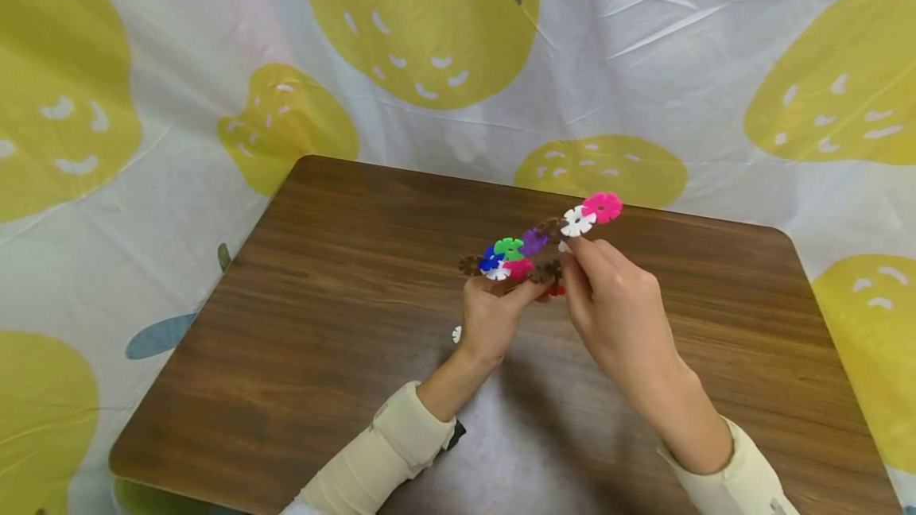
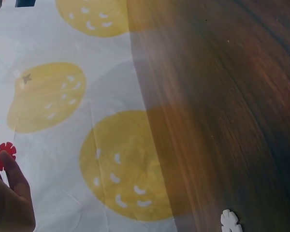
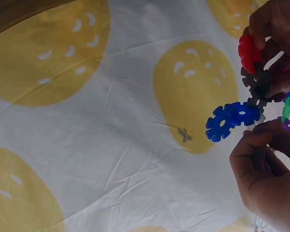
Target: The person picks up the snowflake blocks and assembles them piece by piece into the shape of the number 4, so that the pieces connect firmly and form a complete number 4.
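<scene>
A linked chain of notched, flower-shaped plastic discs is held up over the table by both hands. My left hand [image 1: 492, 320] grips its lower part, near a brown disc [image 1: 468, 265], a blue disc [image 1: 490, 258] and a green disc [image 1: 509, 249]. My right hand [image 1: 626, 308] pinches the chain with thumb and forefinger just below a white disc [image 1: 578, 221], which joins a pink disc [image 1: 602, 207] at the upper end. In the right wrist view, a red disc [image 3: 250, 53] and two linked blue discs [image 3: 218, 123] stick out; fingers hide some joints.
One loose white disc [image 1: 456, 334] lies on the brown wooden table [image 1: 286, 356], beside the left wrist in the head view. Behind the table hangs a white cloth [image 1: 458, 129] with yellow fruit prints.
</scene>
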`<state>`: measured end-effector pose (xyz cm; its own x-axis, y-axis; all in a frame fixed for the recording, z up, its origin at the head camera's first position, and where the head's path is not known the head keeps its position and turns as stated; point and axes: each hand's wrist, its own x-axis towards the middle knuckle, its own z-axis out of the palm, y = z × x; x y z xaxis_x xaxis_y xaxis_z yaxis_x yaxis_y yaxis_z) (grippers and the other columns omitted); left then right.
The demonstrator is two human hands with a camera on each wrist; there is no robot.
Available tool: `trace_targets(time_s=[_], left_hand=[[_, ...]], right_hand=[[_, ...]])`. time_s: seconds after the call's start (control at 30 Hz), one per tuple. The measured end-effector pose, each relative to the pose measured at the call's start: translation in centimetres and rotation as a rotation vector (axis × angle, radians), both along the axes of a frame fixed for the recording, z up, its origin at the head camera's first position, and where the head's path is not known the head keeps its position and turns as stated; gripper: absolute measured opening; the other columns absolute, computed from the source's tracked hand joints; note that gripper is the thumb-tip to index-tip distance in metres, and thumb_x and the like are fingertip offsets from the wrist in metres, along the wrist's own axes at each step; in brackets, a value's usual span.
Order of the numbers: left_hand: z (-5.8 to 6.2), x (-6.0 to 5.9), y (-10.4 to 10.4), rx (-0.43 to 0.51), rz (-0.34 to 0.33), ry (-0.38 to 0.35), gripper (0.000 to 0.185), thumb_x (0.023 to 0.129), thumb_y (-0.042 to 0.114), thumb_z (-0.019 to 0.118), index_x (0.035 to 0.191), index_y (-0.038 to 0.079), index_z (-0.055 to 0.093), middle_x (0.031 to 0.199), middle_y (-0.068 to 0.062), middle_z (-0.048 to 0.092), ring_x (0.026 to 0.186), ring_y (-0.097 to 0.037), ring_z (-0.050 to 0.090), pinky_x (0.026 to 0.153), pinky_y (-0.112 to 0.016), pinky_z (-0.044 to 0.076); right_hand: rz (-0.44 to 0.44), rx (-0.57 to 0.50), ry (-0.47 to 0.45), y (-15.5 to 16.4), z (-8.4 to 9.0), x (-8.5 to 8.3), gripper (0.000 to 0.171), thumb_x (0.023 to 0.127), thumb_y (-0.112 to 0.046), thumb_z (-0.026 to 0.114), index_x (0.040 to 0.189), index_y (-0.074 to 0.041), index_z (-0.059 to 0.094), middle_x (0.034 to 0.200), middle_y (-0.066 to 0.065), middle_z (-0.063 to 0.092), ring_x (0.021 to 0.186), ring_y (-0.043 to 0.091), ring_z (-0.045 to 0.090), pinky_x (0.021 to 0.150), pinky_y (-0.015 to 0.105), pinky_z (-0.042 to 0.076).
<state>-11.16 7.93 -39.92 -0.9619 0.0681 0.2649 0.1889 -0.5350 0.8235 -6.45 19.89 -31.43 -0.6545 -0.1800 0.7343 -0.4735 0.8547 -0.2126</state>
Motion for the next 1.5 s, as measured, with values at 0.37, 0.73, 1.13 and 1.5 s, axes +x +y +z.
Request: trace_targets(time_s=[0.37,0.73,1.13,1.5], left_hand=[[0.0,-0.4,-0.2,-0.014,0.008,-0.015,0.032,0.084,-0.010,0.071,0.113,-0.019,0.061,0.085,0.011,0.074,0.071,-0.008,0.070,0.069,-0.025,0.063],[0.1,-0.9,-1.1,-0.038,0.010,0.039,0.032,0.086,-0.010,0.071,0.116,-0.017,0.062,0.088,0.013,0.077,0.075,-0.007,0.075,0.070,-0.025,0.063],[0.4,-1.8,-2.9,-0.070,0.081,0.041,0.028,0.084,-0.009,0.074,0.110,-0.015,0.067,0.089,0.009,0.079,0.079,-0.013,0.077,0.072,-0.030,0.065],[0.8,-1.9,-3.3,-0.039,0.059,0.018,0.032,0.082,-0.013,0.073,0.112,-0.016,0.064,0.087,0.009,0.076,0.075,-0.008,0.074,0.068,-0.024,0.062]], right_hand=[[0.008,-0.016,-0.086,0.1,0.2,-0.2,0.005,0.093,0.000,0.069,0.098,0.002,0.070,0.074,0.009,0.061,0.061,0.018,0.051,0.055,0.035,0.049],[-0.024,-0.190,-0.074,1.9,-0.2,1.0,0.028,0.091,-0.003,0.075,0.119,-0.003,0.072,0.077,0.006,0.068,0.067,0.004,0.055,0.061,0.013,0.042],[-0.113,-0.329,-0.259,4.4,-6.9,1.6,0.010,0.094,-0.007,0.074,0.104,-0.004,0.076,0.082,0.002,0.070,0.077,0.000,0.061,0.068,0.002,0.045],[-0.020,-0.225,-0.488,2.1,-12.3,0.3,0.050,0.090,-0.021,0.081,0.131,0.003,0.066,0.108,0.014,0.070,0.100,0.028,0.068,0.078,0.043,0.056]])
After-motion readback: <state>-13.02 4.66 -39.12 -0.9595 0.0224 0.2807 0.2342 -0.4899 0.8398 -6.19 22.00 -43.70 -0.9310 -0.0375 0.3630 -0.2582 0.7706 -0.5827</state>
